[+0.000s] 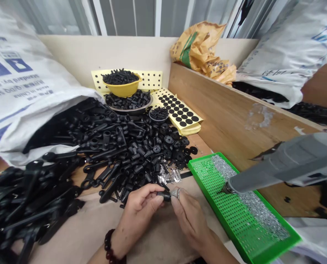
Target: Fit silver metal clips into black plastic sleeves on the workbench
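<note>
In front of me my left hand [144, 203], with a dark bead bracelet at its wrist, is closed on a short black plastic cylinder [164, 196]. Fingers of my right hand [186, 209] pinch the cylinder's right end; a grey covering [176, 191] wraps one fingertip. Whether a smaller part sits between them is hidden. Just beyond my hands lie small silver metal pieces [170, 174] and a heap of black tubular parts [137, 157]. Black handle-like parts with ring ends [105, 139] spread to the left of these.
To the right, a green perforated tray [207, 187] holds many small screws, with a grey power screwdriver [262, 172] over it. A wooden partition [221, 110] runs behind. A yellow bowl [123, 88], sheets of black round stickers [180, 112] and a white sack [36, 84] stand farther back.
</note>
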`<state>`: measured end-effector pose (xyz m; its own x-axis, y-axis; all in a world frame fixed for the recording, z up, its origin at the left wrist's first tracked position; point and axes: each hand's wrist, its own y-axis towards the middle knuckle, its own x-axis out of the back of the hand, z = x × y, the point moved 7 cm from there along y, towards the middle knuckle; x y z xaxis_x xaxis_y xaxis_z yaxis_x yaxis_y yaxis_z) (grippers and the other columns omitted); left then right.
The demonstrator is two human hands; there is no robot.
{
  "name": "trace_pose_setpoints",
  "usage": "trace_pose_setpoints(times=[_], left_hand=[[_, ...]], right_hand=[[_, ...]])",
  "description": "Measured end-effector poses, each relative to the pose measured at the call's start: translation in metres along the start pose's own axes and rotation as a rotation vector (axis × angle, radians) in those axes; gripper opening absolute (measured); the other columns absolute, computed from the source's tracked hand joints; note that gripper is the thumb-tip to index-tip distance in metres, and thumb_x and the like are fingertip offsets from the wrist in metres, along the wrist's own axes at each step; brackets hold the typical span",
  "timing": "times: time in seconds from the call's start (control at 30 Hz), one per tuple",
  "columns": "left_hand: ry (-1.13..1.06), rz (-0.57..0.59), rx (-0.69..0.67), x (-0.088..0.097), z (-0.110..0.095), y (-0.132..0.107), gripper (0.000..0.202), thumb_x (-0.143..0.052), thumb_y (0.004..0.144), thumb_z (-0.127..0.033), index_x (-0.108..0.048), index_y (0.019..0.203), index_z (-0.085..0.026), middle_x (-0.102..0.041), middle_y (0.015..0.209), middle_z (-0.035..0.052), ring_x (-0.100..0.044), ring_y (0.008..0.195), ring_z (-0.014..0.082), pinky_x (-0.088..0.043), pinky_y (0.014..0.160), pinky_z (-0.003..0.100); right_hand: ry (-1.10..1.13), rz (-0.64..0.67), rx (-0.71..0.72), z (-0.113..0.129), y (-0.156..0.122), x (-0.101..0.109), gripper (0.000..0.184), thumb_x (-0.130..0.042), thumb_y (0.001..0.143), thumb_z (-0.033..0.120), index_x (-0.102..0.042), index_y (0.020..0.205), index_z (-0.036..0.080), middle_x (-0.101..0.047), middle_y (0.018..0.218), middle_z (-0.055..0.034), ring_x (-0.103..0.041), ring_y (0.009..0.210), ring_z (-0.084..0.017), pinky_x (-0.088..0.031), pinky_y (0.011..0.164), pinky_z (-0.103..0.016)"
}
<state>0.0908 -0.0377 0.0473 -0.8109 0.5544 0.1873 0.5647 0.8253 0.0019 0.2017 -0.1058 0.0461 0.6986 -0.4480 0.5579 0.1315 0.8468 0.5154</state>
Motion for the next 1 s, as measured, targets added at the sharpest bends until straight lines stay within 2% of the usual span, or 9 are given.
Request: trace_pose_setpoints(times=[0.13, 0.2, 0.27, 0.37, 0.5, 0.6, 0.83, 0.9, 1.0], left_hand=[[0.256, 0.006, -0.311, 0.000, -0.018, -0.008, 0.015, -0.050, 0.084, -0.017, -0.062, 0.092, -0.019, -0.064, 0.089, 0.0045, -0.059, 0.080, 0.0158, -0.047, 0.071, 0.024], [0.288, 0.014, -0.381, -0.002, -0.021, -0.011, 0.018, -0.049, 0.085, -0.013, -0.061, 0.095, -0.020, -0.064, 0.096, 0.0053, -0.059, 0.089, 0.0161, -0.046, 0.079, 0.024], [0.281, 0.005, -0.380, -0.002, -0.020, -0.011, 0.018, -0.049, 0.085, -0.013, -0.061, 0.095, -0.020, -0.064, 0.096, 0.0051, -0.059, 0.089, 0.0158, -0.046, 0.080, 0.024], [0.198, -0.025, -0.296, -0.001, -0.014, -0.009, 0.015, -0.050, 0.084, -0.018, -0.064, 0.090, -0.019, -0.066, 0.091, 0.0054, -0.061, 0.084, 0.0169, -0.048, 0.075, 0.025], [-0.082, -0.060, 0.013, 0.002, 0.007, -0.007, 0.018, -0.056, 0.079, -0.029, -0.065, 0.089, -0.017, -0.065, 0.070, 0.0032, -0.061, 0.065, 0.0159, -0.049, 0.061, 0.024], [-0.236, -0.068, 0.160, 0.001, 0.016, -0.008, 0.023, -0.062, 0.075, -0.033, -0.066, 0.088, -0.014, -0.064, 0.059, 0.0015, -0.058, 0.058, 0.0146, -0.047, 0.058, 0.024], [-0.259, -0.014, 0.213, -0.003, 0.020, -0.006, 0.023, -0.061, 0.075, -0.034, -0.066, 0.085, -0.013, -0.061, 0.053, -0.0001, -0.053, 0.050, 0.0112, -0.043, 0.053, 0.021], [-0.188, -0.018, 0.170, -0.002, 0.018, -0.006, 0.021, -0.060, 0.076, -0.032, -0.066, 0.085, -0.014, -0.061, 0.054, -0.0003, -0.054, 0.051, 0.0117, -0.044, 0.052, 0.021], [0.007, -0.043, -0.008, 0.001, 0.007, -0.007, 0.017, -0.056, 0.080, -0.028, -0.066, 0.088, -0.017, -0.063, 0.064, 0.0008, -0.057, 0.059, 0.0135, -0.047, 0.056, 0.022]], right_hand=[[0.275, 0.085, -0.375, -0.019, -0.010, -0.013, 0.033, -0.029, 0.095, 0.034, -0.044, 0.068, 0.021, -0.050, 0.057, 0.0021, -0.052, 0.054, -0.014, -0.042, 0.048, -0.024], [0.379, 0.132, -0.447, -0.022, -0.015, -0.021, 0.036, -0.026, 0.095, 0.036, -0.042, 0.066, 0.021, -0.047, 0.055, 0.0025, -0.051, 0.051, -0.013, -0.042, 0.045, -0.023], [0.334, 0.083, -0.403, -0.021, -0.015, -0.020, 0.035, -0.027, 0.095, 0.036, -0.044, 0.068, 0.022, -0.049, 0.057, 0.0014, -0.052, 0.053, -0.014, -0.043, 0.047, -0.024], [0.092, -0.047, -0.178, -0.011, -0.009, -0.009, 0.026, -0.030, 0.094, 0.029, -0.047, 0.076, 0.022, -0.055, 0.065, -0.0024, -0.055, 0.060, -0.017, -0.045, 0.053, -0.027], [-0.128, -0.039, 0.136, 0.007, -0.002, -0.008, 0.022, -0.030, 0.091, 0.014, -0.044, 0.075, 0.021, -0.053, 0.065, -0.0029, -0.054, 0.065, -0.019, -0.047, 0.062, -0.034], [-0.245, -0.071, 0.251, 0.012, -0.001, -0.005, 0.018, -0.033, 0.089, 0.011, -0.044, 0.077, 0.019, -0.053, 0.071, -0.0059, -0.053, 0.075, -0.022, -0.047, 0.068, -0.039], [-0.259, 0.009, 0.307, 0.012, -0.001, -0.005, 0.016, -0.033, 0.086, 0.008, -0.044, 0.079, 0.018, -0.053, 0.076, -0.0077, -0.049, 0.071, -0.020, -0.046, 0.065, -0.037], [-0.238, 0.010, 0.288, 0.011, 0.000, -0.005, 0.016, -0.032, 0.088, 0.009, -0.045, 0.082, 0.017, -0.055, 0.078, -0.0089, -0.050, 0.075, -0.021, -0.046, 0.069, -0.038], [-0.118, 0.012, 0.192, 0.010, 0.001, -0.005, 0.020, -0.029, 0.091, 0.014, -0.043, 0.077, 0.019, -0.055, 0.071, -0.0046, -0.051, 0.066, -0.017, -0.044, 0.061, -0.031]])
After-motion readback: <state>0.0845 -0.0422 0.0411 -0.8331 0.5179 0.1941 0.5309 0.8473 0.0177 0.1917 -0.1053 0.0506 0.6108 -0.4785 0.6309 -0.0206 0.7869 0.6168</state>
